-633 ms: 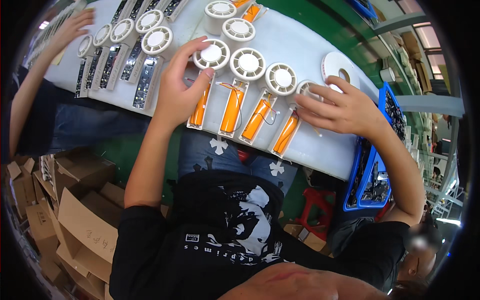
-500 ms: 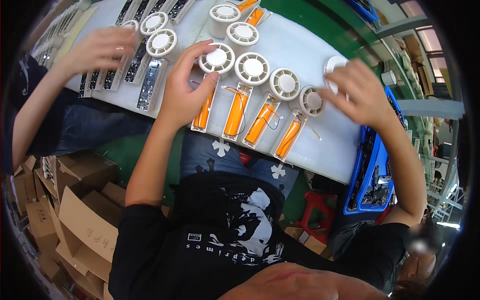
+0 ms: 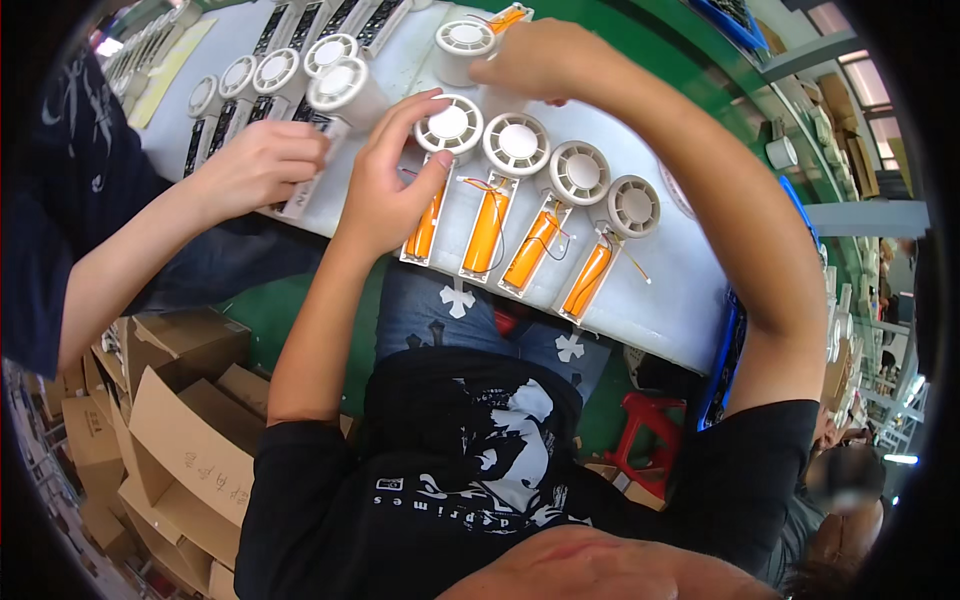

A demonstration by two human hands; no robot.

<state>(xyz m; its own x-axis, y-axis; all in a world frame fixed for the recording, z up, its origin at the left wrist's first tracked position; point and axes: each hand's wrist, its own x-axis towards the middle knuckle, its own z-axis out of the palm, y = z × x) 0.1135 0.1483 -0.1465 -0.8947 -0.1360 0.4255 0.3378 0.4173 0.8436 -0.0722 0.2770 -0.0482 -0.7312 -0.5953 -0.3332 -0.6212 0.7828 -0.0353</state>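
At the left end of the near row, my left hand (image 3: 392,190) has thumb and fingers around the round top of a white grille-topped unit (image 3: 447,124). Below that top, an orange battery (image 3: 425,232) lies in a narrow white tray. My right hand (image 3: 545,62) reaches across to the far row, its fingers curled over a second white unit (image 3: 506,100); most of that top is hidden. Just left of it stands another white grille-topped unit (image 3: 465,42). More such units (image 3: 516,144) with orange batteries (image 3: 487,230) and thin wires stand right of my left hand.
At left, a co-worker's hand (image 3: 275,165) holds a white strip beside units with circuit boards (image 3: 228,125). A blue bin (image 3: 715,385) is partly behind my right arm. A red stool (image 3: 648,435) and cardboard boxes (image 3: 190,440) are below the table (image 3: 660,310).
My right hand has swung from the right end of the near row to the far row. My left hand stays at the same unit. The co-worker's hand has come down onto the white strip.
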